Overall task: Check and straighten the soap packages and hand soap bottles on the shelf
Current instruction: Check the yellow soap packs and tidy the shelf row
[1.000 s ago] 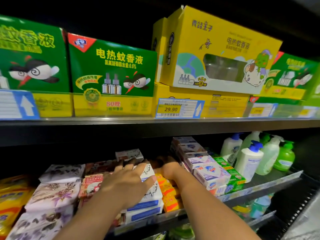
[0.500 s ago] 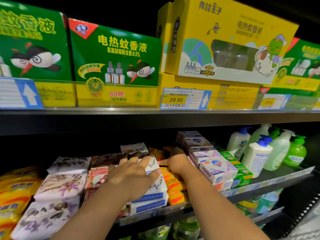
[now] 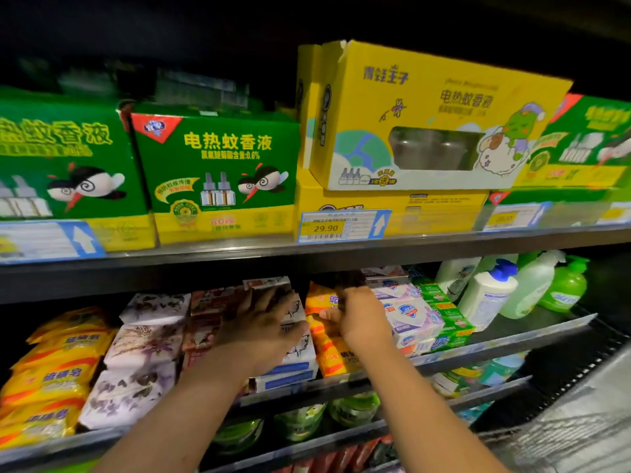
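Soap packages fill the middle shelf (image 3: 512, 339). My left hand (image 3: 263, 322) rests with spread fingers on top of a stack of white soap boxes (image 3: 297, 367) with blue bands. Right beside it, my right hand (image 3: 362, 319) curls its fingers and thumb round an orange soap package (image 3: 333, 356) at the top of its row. White-and-lilac soap boxes (image 3: 409, 315) and green soap boxes (image 3: 450, 319) lie to the right of that hand. Hand soap bottles stand upright at the far right: a white one with a blue pump (image 3: 485, 298) and a green one (image 3: 565, 288).
Floral soap packs (image 3: 143, 343) and yellow soap packs (image 3: 54, 370) are stacked at the left. The shelf above carries green mosquito-liquid boxes (image 3: 218, 172), a tilted yellow box (image 3: 426, 124) and a price tag (image 3: 327, 227). More goods sit on lower shelves.
My right hand has drawn back from deep in the shelf to the orange packages and curled its fingers on one. My left hand stays on the white boxes.
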`<state>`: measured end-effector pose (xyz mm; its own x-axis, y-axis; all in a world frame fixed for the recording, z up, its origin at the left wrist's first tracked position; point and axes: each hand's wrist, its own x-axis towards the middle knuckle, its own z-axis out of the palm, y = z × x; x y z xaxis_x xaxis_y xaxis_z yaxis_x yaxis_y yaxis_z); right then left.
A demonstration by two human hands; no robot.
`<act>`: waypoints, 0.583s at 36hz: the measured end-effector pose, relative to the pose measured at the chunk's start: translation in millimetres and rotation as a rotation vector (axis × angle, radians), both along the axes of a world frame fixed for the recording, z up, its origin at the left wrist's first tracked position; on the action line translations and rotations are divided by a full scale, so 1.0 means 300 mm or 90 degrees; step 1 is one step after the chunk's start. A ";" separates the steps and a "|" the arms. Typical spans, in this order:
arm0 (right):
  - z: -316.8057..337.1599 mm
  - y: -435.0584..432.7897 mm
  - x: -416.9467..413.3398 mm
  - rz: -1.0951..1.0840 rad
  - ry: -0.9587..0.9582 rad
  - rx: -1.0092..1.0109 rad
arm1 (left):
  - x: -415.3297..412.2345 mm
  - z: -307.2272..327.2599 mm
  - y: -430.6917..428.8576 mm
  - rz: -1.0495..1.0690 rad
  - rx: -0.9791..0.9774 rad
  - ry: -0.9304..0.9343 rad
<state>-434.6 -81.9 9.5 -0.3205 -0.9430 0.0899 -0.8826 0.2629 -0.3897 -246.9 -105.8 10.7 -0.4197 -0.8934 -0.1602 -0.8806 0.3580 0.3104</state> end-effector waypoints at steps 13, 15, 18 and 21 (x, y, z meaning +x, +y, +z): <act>0.015 0.238 -0.088 0.051 -0.380 -0.175 | 0.018 0.015 0.027 -0.068 -0.198 0.096; 0.001 0.266 -0.089 0.041 -0.495 -0.161 | 0.023 0.008 0.063 -0.141 -0.260 0.163; -0.020 0.298 -0.071 0.090 -0.635 -0.145 | 0.013 0.006 0.137 -0.234 -0.218 0.239; -0.012 0.322 -0.039 0.133 -0.713 -0.099 | 0.000 -0.005 0.193 -0.256 -0.246 0.334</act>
